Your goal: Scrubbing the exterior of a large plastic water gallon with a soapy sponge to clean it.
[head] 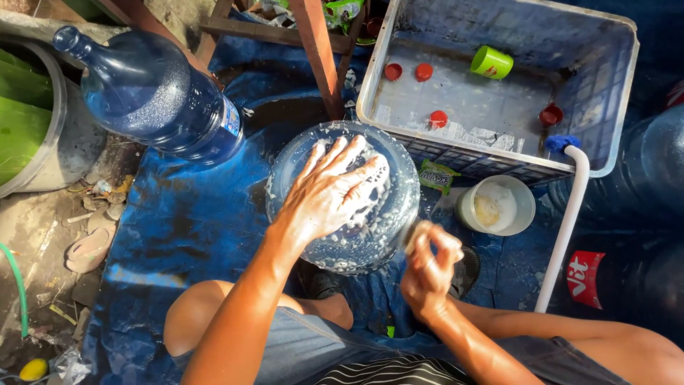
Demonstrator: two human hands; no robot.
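Here the soapy jug (342,242) lies under the left grip (328,192).

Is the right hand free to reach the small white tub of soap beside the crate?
Probably yes. The right hand grips a scrubber against the soapy jug, and the white tub sits just beyond it with nothing between; the white hose runs past its far side.
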